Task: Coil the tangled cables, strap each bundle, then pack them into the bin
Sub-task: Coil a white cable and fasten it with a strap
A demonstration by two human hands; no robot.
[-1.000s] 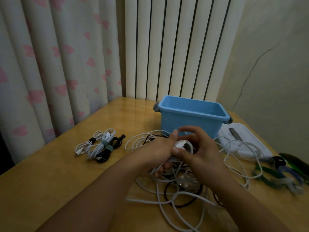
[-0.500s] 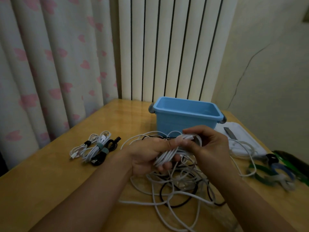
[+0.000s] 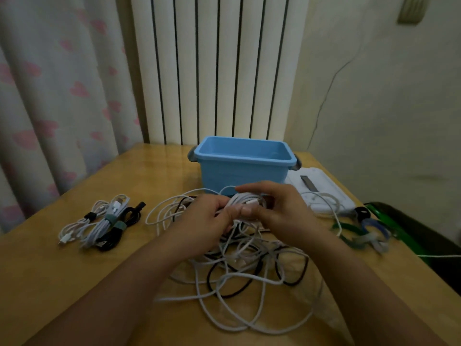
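Head view shows the left hand (image 3: 204, 221) and the right hand (image 3: 282, 213) close together above the wooden desk (image 3: 45, 265), both gripping a half-made coil of thin white cable (image 3: 245, 199) with curled fingers; the right thumb presses its white plug against the loops. Below them lies the loose tangle of white and black cables (image 3: 239, 273), and three strapped cable bundles (image 3: 99, 226) rest to the left. The open blue plastic bin (image 3: 239, 166) stands behind, with nothing visible inside. Coloured hook-and-loop straps (image 3: 361, 233) lie to the right. I judge the cable light, soft and springy, so loops can slip; holding the coil across its middle seems best. No brand or writing can be read.
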